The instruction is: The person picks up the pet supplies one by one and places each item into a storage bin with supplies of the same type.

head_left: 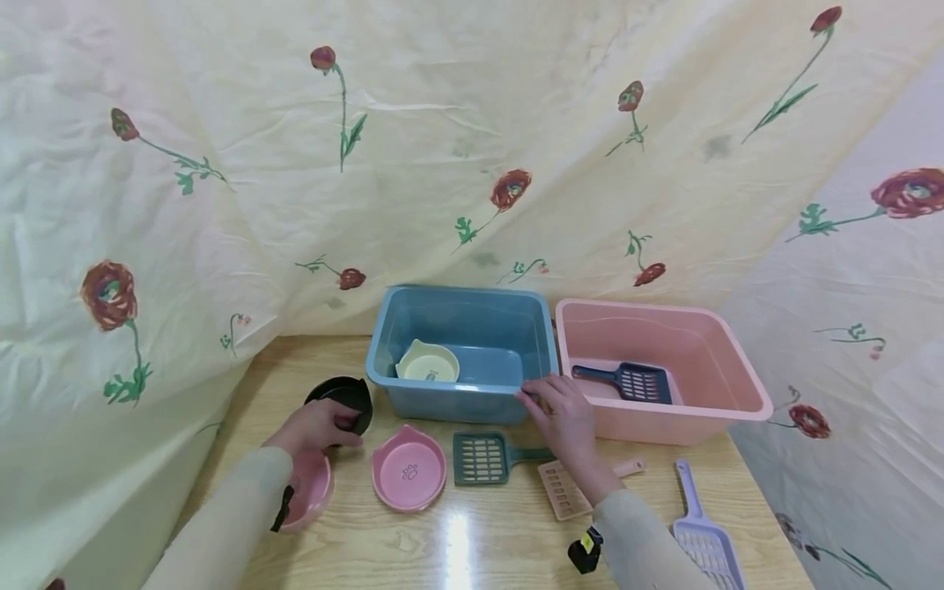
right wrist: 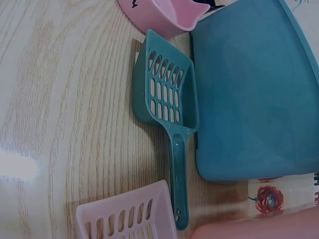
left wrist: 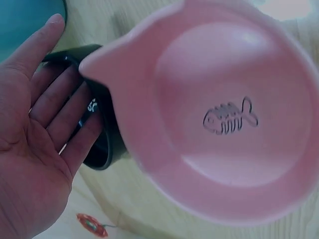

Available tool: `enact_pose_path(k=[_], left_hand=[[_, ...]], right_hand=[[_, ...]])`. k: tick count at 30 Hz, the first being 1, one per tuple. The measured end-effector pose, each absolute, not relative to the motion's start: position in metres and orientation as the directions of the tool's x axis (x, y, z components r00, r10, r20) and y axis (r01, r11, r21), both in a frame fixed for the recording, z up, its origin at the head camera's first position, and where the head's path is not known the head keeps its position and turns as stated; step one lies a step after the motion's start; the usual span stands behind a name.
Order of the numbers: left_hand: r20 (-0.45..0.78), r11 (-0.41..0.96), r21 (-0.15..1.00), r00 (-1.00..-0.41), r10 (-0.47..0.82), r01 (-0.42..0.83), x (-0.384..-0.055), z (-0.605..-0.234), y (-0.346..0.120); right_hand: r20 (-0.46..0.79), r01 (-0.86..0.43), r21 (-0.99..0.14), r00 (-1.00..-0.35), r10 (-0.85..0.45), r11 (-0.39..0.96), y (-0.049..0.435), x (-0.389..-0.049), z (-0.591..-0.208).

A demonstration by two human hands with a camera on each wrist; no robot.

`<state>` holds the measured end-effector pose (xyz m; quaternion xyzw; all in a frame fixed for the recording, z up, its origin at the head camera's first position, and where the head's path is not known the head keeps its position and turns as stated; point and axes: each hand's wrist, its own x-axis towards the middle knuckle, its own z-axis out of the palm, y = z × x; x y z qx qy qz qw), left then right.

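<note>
My left hand reaches over a black cat-eared pet bowl. In the left wrist view its fingers stretch across the black bowl and the thumb stands apart. Beneath that wrist sits a pink bowl with a fishbone print. At the blue litter box, my right hand grips the front rim near the right corner, thumb in front; the right wrist view does not show this hand. Inside the blue box lies a cream cat-eared bowl. A green litter scoop lies in front of it.
Another pink bowl with a paw print stands left of the green scoop. To the right is a pink litter box holding a navy scoop. A pink scoop and a lilac scoop lie on the wooden table.
</note>
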<state>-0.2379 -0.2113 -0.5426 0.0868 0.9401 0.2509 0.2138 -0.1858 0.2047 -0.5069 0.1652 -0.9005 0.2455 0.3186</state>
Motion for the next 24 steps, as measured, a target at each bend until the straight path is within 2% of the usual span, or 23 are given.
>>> enact_pose_path(k=[3, 6, 14, 21, 24], left_hand=[[-0.327, 0.856, 0.504, -0.891, 0.315, 0.117, -0.241, -0.538, -0.219], [-0.323, 0.852, 0.509, -0.889, 0.326, 0.127, -0.245, -0.53, -0.228], [-0.284, 0.804, 0.587, -0.905, 0.317, 0.098, -0.259, -0.508, -0.257], [-0.28, 0.763, 0.643, -0.91, 0.307, 0.06, -0.272, -0.513, -0.276], [-0.323, 0.759, 0.651, -0.904, 0.279, 0.002, -0.276, -0.516, -0.278]], right_hand=[[0.651, -0.452, -0.343, -0.746, -0.138, 0.824, 0.205, -0.186, -0.506], [0.646, -0.451, -0.343, -0.75, -0.142, 0.824, 0.205, -0.185, -0.505], [0.66, -0.461, -0.331, -0.737, -0.147, 0.824, 0.205, -0.185, -0.505], [0.646, -0.452, -0.33, -0.749, -0.151, 0.829, 0.205, -0.185, -0.505], [0.643, -0.449, -0.326, -0.751, -0.153, 0.832, 0.206, -0.185, -0.505]])
